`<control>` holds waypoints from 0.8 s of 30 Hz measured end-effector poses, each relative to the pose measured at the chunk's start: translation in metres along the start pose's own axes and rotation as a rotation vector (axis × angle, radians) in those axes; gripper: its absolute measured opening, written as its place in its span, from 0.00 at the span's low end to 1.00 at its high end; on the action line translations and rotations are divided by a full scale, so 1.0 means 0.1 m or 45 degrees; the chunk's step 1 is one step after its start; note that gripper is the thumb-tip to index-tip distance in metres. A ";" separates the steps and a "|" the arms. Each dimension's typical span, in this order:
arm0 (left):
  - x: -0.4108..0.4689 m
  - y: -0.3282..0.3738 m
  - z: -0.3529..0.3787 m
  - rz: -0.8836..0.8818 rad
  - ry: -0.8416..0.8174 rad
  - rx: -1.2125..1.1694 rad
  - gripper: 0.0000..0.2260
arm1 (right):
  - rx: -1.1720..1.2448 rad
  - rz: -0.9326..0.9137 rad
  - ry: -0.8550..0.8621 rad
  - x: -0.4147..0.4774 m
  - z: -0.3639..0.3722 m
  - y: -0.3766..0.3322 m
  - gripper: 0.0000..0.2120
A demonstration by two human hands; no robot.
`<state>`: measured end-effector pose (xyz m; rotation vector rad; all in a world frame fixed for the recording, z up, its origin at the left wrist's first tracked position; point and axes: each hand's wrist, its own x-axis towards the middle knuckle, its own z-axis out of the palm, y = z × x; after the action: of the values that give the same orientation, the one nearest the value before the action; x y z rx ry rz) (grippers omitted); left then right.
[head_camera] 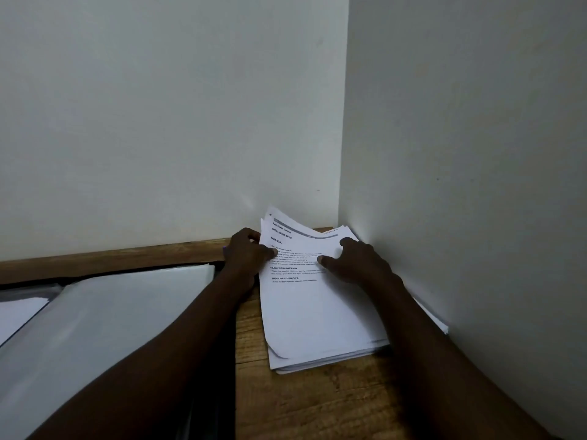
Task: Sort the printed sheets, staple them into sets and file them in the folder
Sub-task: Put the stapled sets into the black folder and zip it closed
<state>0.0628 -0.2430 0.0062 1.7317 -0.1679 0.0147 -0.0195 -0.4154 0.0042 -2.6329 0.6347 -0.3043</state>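
A stack of printed sheets lies on the wooden desk in the corner by the right wall. Its top sheets are lifted and fanned at the far end. My left hand grips the lifted sheets at their left edge, thumb on the printed face. My right hand rests on the top sheet near its right side, fingers spread and pressing down. To the left lies an open black folder with a clear sleeve holding a white sheet. No stapler is visible.
White walls close the desk at the back and the right. The stack's right edge touches the right wall. Another white sheet shows in the folder's left half. Bare wood lies in front of the stack.
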 end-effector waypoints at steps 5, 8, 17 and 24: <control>0.10 -0.03 -0.23 -0.017 0.045 -0.169 0.13 | 0.153 -0.018 0.209 -0.04 -0.11 -0.03 0.27; 0.11 -0.06 -0.29 -0.026 0.033 -0.246 0.12 | 0.266 0.070 0.187 -0.03 -0.13 0.02 0.23; 0.15 -0.12 -0.22 -0.010 0.081 -0.226 0.10 | 0.670 0.174 0.320 -0.03 -0.08 0.09 0.13; 0.14 -0.10 -0.23 -0.019 0.068 -0.252 0.11 | 1.056 0.180 0.291 -0.02 -0.10 0.05 0.11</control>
<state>0.0795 -0.2205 0.0015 1.5338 -0.1131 0.0329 -0.0264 -0.4223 0.0104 -1.7669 0.5927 -0.6656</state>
